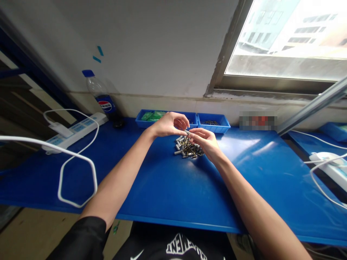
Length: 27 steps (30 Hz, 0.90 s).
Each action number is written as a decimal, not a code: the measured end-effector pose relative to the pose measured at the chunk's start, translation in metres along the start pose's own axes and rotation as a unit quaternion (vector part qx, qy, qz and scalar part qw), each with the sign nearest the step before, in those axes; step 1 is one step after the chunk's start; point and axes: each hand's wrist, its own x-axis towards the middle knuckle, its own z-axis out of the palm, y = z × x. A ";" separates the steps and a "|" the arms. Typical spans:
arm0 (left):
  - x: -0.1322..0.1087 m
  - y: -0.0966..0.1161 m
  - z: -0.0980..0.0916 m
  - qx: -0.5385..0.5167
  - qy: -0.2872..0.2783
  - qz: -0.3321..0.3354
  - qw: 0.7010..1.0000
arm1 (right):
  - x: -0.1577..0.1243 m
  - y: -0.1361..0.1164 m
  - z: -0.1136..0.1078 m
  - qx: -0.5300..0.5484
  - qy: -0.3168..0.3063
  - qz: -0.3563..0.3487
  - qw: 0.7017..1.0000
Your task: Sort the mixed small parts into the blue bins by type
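Observation:
My left hand (173,124) and my right hand (205,140) meet above a pile of small metal parts (187,148) on the blue table. Between their fingertips is a small silver-grey cylindrical piece (187,132), pinched from both sides. Its exact kind is too small to make out. Silver cylinders and thin brass-coloured or dark pins make up the pile, partly hidden by my right hand. Behind my hands, a blue bin (138,118) holds green packets (153,116), and a second blue bin (227,127) contains thin dark pins (210,122).
A cola bottle (105,103) stands by the wall at the back left. Near it lies a white power strip (78,130) with a looping white cable (93,173). Another power strip (332,164) is at the right. A metal pole (311,104) slants up in front of the window.

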 end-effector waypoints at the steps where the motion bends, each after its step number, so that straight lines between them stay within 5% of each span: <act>1: 0.000 0.001 0.000 0.002 0.000 -0.003 1.000 | 0.000 0.000 0.000 0.002 -0.001 0.000 1.000; 6: 0.001 0.000 0.001 0.003 0.006 -0.018 1.000 | 0.001 0.000 -0.002 0.024 0.008 0.013 1.000; 13: 0.007 -0.025 0.003 0.023 0.147 -0.020 0.989 | 0.001 -0.001 -0.002 0.033 0.039 0.026 0.998; 18: 0.008 -0.031 0.003 0.046 0.156 0.010 0.987 | 0.001 -0.003 -0.001 0.035 0.039 0.026 0.998; 21: 0.005 -0.020 0.001 0.119 0.089 -0.014 0.989 | 0.001 -0.001 -0.002 0.031 0.040 0.018 0.999; 27: -0.002 0.007 0.007 0.245 -0.199 -0.126 0.940 | 0.003 0.003 -0.005 -0.015 0.067 0.003 0.998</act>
